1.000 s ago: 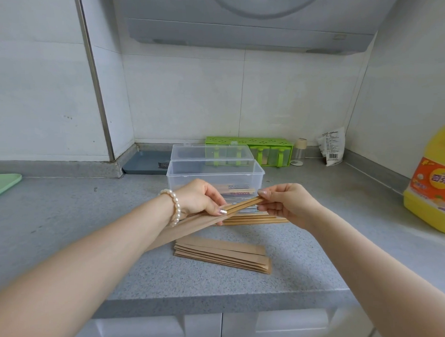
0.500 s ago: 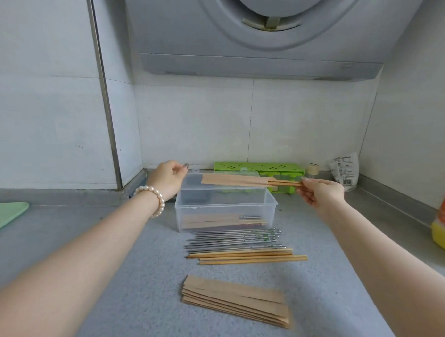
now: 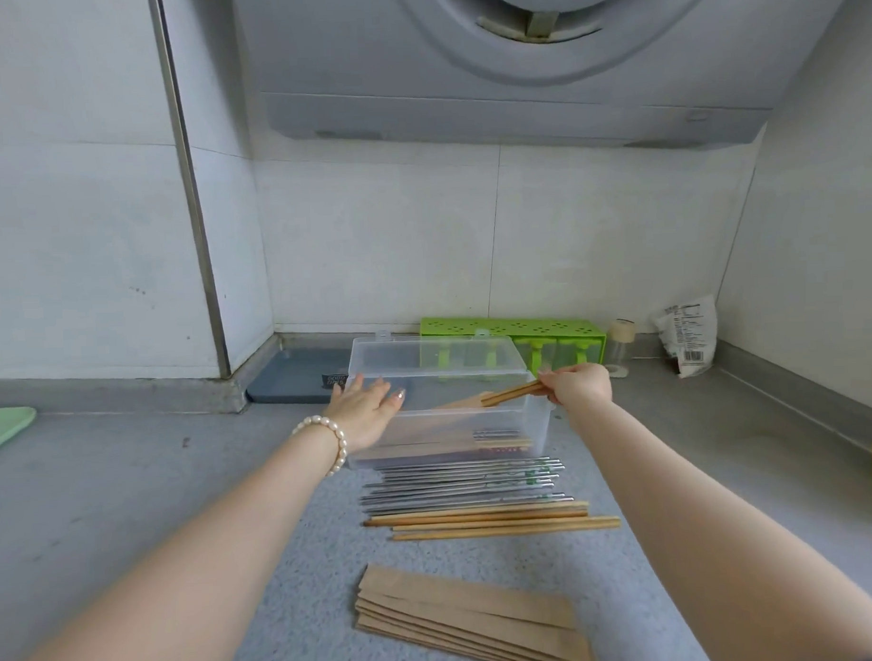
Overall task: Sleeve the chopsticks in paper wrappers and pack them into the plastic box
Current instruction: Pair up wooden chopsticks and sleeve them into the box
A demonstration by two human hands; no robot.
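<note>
Right hand [image 3: 577, 387] pinching sleeved pair [image 3: 505, 394], lowering into plastic box [image 3: 536, 425]; left hand [image 3: 363, 414] spread, steadying box. Few sleeved pairs lying inside; metal chopsticks [image 3: 459, 485], wooden chopsticks [image 3: 490, 521], wrappers [image 3: 464, 621] waiting on desk [image 3: 133, 489].

Sleeved chopsticks [image 3: 496, 400] tilt into clear plastic box [image 3: 447, 428].

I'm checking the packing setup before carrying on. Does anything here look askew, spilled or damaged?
Nothing stands out. The bare chopsticks lie in a tidy row, the paper wrappers are stacked, and the right hand lowers a sleeved pair into the upright plastic box.
</note>
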